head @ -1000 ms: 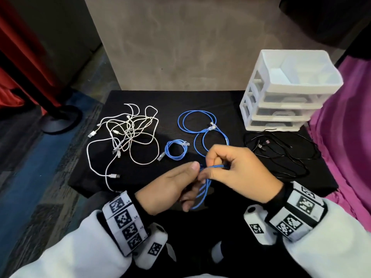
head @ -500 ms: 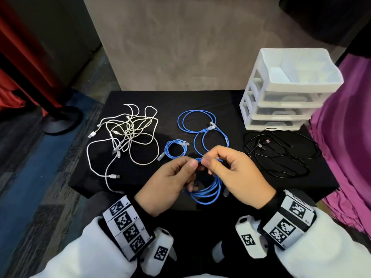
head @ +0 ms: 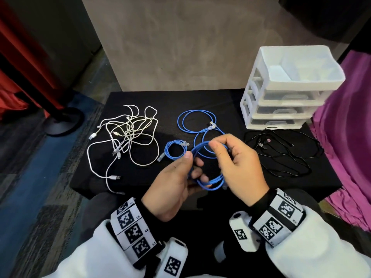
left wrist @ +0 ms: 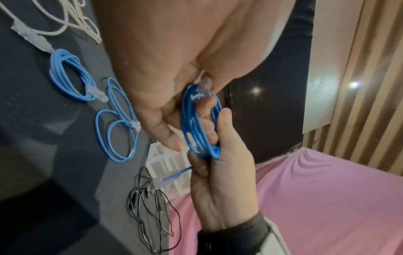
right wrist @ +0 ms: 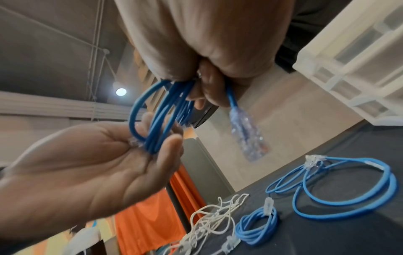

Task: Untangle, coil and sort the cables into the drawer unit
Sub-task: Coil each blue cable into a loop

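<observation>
Since a moment ago, both hands have lifted the blue cable (head: pixel 208 178) higher, and its loops look rounder. Behind them on the black surface (head: pixel 220 101) stands the white drawer unit (head: pixel 285 97), with white cables (head: pixel 128 137) lying far left. Left hand (head: pixel 172 189) fingers and thumb curl round the coil. Right hand (head: pixel 239 167) fingers pinch its top.

The head view looks down from above at the black table (head: pixel 200 101); each wrist view sits close under its own palm (very near), facing outward. All three share the held blue coil (head: pixel 210 177).
</observation>
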Demonstrator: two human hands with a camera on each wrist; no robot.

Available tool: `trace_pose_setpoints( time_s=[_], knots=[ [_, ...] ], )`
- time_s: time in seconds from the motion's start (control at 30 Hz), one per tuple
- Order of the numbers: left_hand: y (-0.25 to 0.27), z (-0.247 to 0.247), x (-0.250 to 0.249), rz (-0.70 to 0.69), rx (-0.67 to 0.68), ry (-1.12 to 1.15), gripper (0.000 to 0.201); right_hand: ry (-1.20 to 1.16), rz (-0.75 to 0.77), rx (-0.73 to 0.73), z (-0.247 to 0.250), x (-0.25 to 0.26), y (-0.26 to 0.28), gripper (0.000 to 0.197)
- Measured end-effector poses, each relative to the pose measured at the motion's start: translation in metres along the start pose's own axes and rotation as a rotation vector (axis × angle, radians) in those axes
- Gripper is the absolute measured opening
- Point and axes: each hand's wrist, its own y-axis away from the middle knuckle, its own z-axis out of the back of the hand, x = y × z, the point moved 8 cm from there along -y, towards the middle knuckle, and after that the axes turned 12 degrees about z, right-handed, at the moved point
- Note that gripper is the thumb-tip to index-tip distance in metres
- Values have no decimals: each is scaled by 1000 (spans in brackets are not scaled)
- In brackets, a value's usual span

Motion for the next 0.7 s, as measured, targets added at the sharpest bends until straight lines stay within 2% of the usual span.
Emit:
trace_pose_setpoints(
  time_s=[0.13,0.27,0.37,0.43,0.5,0.57,0.7],
  knots=[
    [-3,12,-6,-92,-144,36,35,-16,15,109,-10,3,3,11],
    [-1,35,-21,-227,-297,-115,36,-114,-97,272,-7,-19,7,16],
    [3,43,-28,-253,-341,-216,36,107,-28,357,7,-31,4,14],
    [5,40,-25,-245,-322,-246,36,122,-85,310,15,-39,-1,11],
    [4,31,-20,-229,-278,-268,36,46,-148,168,24,-40,-9,10],
    [4,20,-15,-231,-241,-280,36,-123,-246,83,20,-38,-13,12],
    [3,12,-17,-297,-244,-315,36,-506,-489,85,-10,-27,-4,15]
  ],
)
